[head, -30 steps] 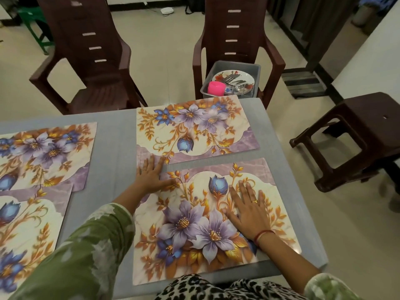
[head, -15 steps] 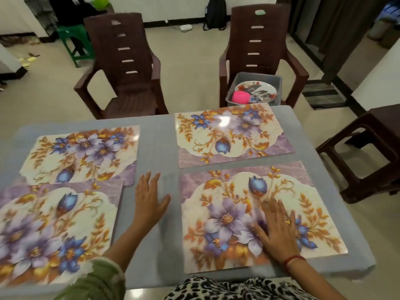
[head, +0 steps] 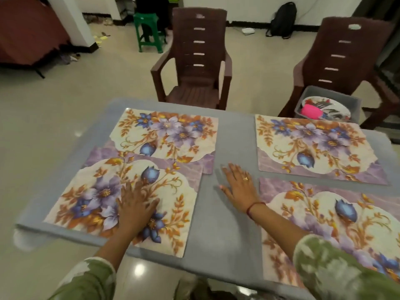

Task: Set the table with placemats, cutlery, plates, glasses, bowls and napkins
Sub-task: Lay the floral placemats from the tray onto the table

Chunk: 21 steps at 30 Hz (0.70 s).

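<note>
Several floral placemats lie on the grey table (head: 225,215). My left hand (head: 135,205) rests flat with spread fingers on the near left placemat (head: 91,204), whose far edge overlaps the far left placemat (head: 171,135). My right hand (head: 239,188) lies flat on the bare table strip between the two columns of mats, just left of the near right placemat (head: 337,221). The far right placemat (head: 311,144) lies beyond it. A grey bin (head: 350,102) on the right chair holds a patterned plate (head: 337,105), cutlery and a pink cup (head: 312,111).
Two brown plastic chairs stand at the far side, the left chair (head: 199,61) with a bare seat and the right chair (head: 346,53) carrying the bin. A green stool (head: 149,31) and a black backpack (head: 283,18) are on the floor behind.
My view has swung left. My left hand moved from the table gap onto the near left placemat. My right hand left the near right placemat and now lies on the bare table strip.
</note>
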{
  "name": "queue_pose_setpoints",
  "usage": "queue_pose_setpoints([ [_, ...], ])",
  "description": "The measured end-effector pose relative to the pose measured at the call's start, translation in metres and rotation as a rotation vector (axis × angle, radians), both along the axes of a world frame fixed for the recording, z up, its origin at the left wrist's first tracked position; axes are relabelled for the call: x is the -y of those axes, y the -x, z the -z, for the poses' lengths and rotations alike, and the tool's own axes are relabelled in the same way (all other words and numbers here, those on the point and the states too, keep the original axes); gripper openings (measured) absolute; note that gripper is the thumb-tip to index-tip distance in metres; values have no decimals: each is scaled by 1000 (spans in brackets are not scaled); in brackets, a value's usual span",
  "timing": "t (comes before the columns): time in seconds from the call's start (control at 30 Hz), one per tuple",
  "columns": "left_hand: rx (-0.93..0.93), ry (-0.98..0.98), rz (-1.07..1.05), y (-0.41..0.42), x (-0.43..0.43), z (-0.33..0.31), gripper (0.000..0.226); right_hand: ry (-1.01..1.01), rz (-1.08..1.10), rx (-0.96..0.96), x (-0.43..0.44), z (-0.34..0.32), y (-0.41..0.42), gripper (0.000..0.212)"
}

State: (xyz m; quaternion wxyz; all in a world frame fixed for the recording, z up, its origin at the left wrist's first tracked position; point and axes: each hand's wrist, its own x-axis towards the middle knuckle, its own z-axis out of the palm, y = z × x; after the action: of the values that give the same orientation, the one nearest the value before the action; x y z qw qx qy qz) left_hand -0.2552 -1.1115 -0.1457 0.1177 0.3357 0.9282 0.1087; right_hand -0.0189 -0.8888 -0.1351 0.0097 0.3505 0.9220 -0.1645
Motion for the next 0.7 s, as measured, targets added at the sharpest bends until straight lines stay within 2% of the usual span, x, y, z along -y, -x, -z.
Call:
queue_pose_setpoints([
  [0.07, 17, 1, -14, 5, 3, 10, 113, -16, -2, 43, -14, 0, 29, 106],
  [0.2, 54, -10, -68, 14, 13, 21, 131, -35, -44, 127, -32, 11, 71, 63],
  [0.23, 51, -9, -75, 16, 15, 23, 131, -39, -59, 133, -35, 14, 79, 59],
  [0.43, 24, 37, -66, 26, 25, 31, 115, -45, -151, 204, -46, 28, 103, 53],
  [0.7, -22, 69, -62, 27, 30, 34, 105, -92, -61, 203, -50, 31, 123, 53],
])
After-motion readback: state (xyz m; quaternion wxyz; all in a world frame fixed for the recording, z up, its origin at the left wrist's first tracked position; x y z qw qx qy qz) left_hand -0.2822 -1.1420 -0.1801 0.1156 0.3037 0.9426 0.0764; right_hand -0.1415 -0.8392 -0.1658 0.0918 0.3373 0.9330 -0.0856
